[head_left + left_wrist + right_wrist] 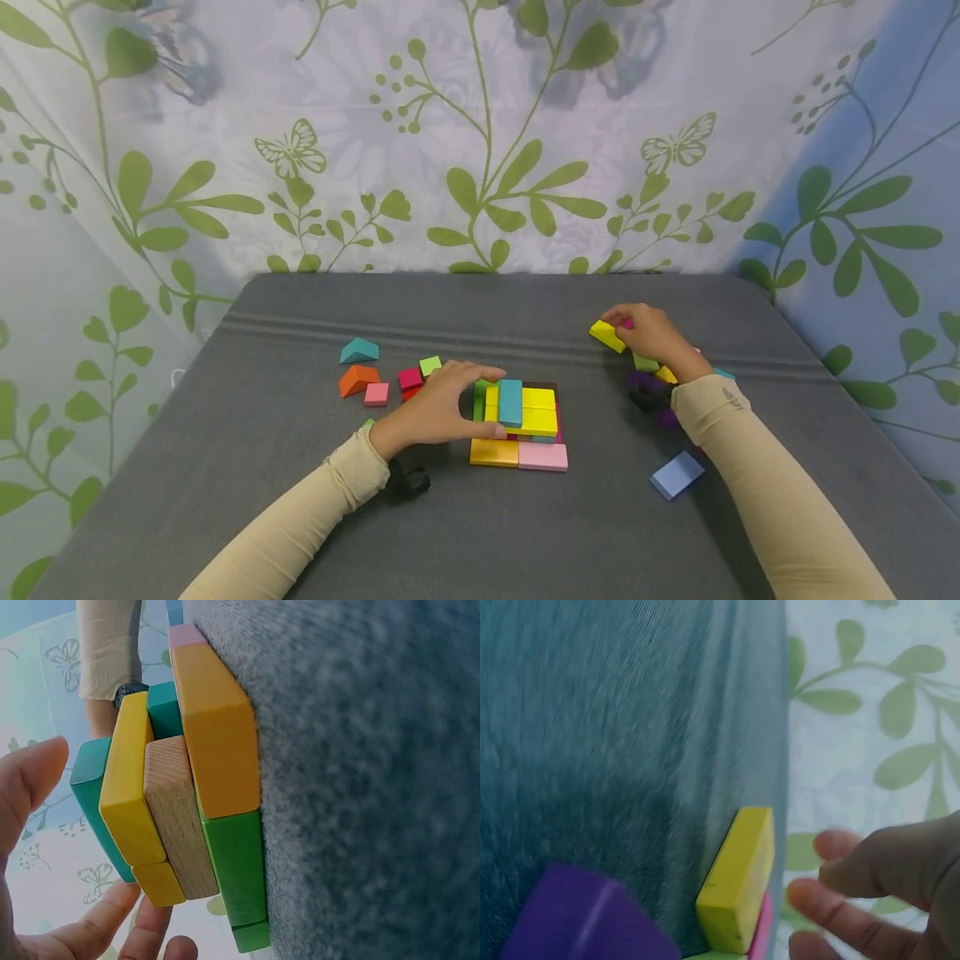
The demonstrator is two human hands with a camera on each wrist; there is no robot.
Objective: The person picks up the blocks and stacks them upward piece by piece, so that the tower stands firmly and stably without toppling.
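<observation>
A layered stack of wooden blocks stands at the middle of the table, with yellow blocks (542, 400) high on it and a teal block (511, 403) across the top. Around its left side my left hand (442, 404) spreads thumb and fingers. In the left wrist view the thumb is apart from the teal block, while fingertips (120, 896) come right at its lower end. My right hand (651, 335) is over the far right, near a yellow block (606, 335). Its bent fingers (814, 896) are beside that block in the right wrist view, with a gap between.
Orange and pink blocks (543, 457) lie along the stack's near side. Loose blocks, among them an orange one (358, 380) and a teal one (360, 350), lie left. Purple (585, 915) and other blocks cluster under the right wrist. Nearer lies a blue block (677, 475).
</observation>
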